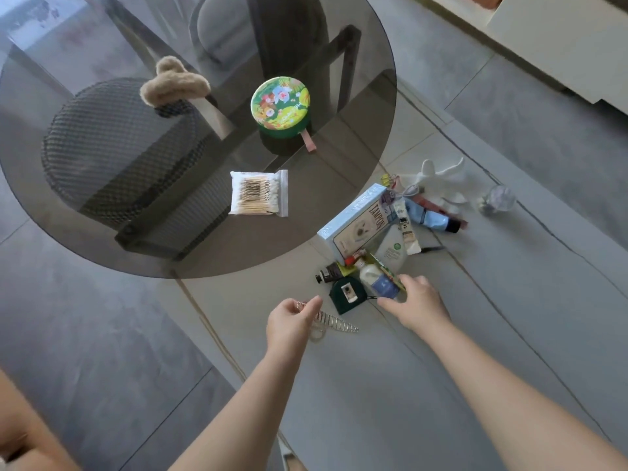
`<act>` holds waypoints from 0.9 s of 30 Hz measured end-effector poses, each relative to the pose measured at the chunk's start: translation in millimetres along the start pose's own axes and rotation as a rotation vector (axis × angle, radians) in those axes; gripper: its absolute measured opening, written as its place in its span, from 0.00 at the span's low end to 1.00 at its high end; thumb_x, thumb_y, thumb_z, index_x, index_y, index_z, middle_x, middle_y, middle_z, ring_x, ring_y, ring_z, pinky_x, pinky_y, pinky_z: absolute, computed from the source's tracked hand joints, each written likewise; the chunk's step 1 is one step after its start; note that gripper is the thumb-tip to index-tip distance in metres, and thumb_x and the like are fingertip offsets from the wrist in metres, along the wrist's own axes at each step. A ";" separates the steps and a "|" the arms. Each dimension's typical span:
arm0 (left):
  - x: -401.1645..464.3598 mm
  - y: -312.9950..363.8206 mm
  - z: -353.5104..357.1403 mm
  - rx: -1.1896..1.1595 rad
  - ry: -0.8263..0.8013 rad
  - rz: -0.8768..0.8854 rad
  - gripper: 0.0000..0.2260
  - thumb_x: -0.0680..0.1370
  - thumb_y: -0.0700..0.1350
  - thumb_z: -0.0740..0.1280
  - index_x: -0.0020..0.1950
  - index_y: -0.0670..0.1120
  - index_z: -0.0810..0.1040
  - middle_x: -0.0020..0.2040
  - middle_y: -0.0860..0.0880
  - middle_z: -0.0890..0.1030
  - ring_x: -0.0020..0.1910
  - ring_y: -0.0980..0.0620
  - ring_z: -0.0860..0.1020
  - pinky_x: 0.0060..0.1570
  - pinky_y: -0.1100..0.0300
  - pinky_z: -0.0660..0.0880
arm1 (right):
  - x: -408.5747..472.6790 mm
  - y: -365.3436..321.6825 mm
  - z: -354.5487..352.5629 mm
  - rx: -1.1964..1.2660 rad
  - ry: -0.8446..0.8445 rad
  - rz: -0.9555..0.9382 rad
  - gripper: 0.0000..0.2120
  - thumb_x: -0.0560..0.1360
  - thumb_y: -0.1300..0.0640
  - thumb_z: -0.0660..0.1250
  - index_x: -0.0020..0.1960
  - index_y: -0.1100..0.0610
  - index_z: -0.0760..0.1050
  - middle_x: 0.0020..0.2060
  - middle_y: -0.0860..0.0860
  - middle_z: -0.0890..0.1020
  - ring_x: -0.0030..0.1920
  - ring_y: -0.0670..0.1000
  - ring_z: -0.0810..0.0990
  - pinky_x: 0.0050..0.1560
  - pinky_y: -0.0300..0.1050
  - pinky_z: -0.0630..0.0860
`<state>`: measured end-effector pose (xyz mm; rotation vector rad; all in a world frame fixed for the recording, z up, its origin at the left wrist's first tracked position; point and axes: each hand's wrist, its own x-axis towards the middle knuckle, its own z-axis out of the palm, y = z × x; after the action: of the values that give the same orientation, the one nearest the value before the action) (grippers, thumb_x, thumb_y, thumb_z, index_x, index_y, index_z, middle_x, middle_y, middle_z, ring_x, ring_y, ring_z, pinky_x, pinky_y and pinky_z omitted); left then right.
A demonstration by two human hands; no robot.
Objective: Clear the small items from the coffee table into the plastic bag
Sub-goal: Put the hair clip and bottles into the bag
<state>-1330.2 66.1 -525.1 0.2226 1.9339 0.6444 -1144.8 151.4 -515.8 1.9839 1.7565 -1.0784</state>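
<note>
A round smoked-glass coffee table carries a fuzzy beige hair clip, a round green floral tin and a pack of cotton swabs. To the table's right, on the floor, lies a heap: a tampon box, tubes, a dark green pouch and a small white bottle. My left hand pinches a clear toothed hair clip just short of the heap. My right hand curls round the white bottle's end. No clear bag outline shows around the heap.
A piece of white plastic and a crumpled clear wrapper lie beyond the heap. A dark mesh stool and the table frame show through the glass. A pale sofa base runs along the far right. Grey floor tiles surround everything.
</note>
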 end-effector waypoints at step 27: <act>-8.0 -3.1 69.0 0.115 0.051 -0.033 0.23 0.69 0.53 0.75 0.53 0.46 0.67 0.49 0.48 0.76 0.47 0.46 0.77 0.42 0.56 0.72 | -31.1 38.2 11.1 0.635 -0.134 0.139 0.15 0.73 0.48 0.69 0.52 0.57 0.75 0.47 0.55 0.80 0.49 0.56 0.80 0.49 0.52 0.79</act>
<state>-1265.0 83.3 -542.4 0.2478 2.0217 0.5226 -1112.2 113.0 -512.2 2.2530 1.2768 -1.8352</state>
